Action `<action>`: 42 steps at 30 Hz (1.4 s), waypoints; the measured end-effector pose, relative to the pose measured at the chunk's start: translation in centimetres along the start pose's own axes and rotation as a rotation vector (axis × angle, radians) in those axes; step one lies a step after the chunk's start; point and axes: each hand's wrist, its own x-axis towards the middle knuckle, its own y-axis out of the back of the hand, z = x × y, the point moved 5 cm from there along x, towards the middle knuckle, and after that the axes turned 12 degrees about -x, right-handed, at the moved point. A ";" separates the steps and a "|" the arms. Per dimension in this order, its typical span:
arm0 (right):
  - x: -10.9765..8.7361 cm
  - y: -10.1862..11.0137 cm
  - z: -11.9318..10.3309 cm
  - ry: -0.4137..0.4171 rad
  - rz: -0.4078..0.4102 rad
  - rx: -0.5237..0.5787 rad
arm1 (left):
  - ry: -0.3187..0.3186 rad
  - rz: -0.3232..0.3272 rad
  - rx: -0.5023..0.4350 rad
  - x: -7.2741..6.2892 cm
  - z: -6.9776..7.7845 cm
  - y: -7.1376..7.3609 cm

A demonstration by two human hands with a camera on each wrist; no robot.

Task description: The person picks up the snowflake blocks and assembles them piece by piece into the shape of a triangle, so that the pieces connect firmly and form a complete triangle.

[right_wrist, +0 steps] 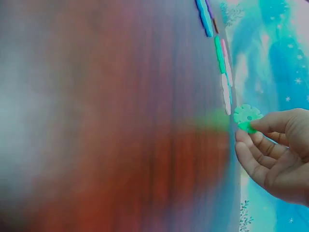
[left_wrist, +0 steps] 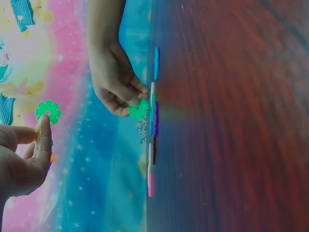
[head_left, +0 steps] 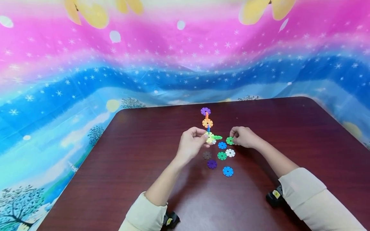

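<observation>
My left hand pinches a yellow notched disc between thumb and fingers. Joined to that disc is a chain: a blue disc seen edge-on, an orange disc, a red-orange disc edge-on and a purple disc. A green disc juts from its right side; in the left wrist view this green disc faces the camera. Over to the right, my right hand pinches a separate bright green disc, held by its edge in the right wrist view.
Loose notched discs lie on the dark table below the hands: blue, white, green, brown, purple and a nearer blue one. A pink disc shows edge-on. A printed cloth hangs behind.
</observation>
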 end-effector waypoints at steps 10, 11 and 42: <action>-2.5 1.6 -1.1 -0.042 0.083 0.399 | -0.005 0.016 -0.023 0.8 -1.3 0.4; -2.8 1.8 -1.3 -0.053 0.091 0.455 | -0.003 0.020 -0.031 0.8 -1.4 0.4; -5.7 2.1 -5.5 -0.052 0.215 0.840 | 0.003 0.047 -0.136 0.8 -1.4 0.0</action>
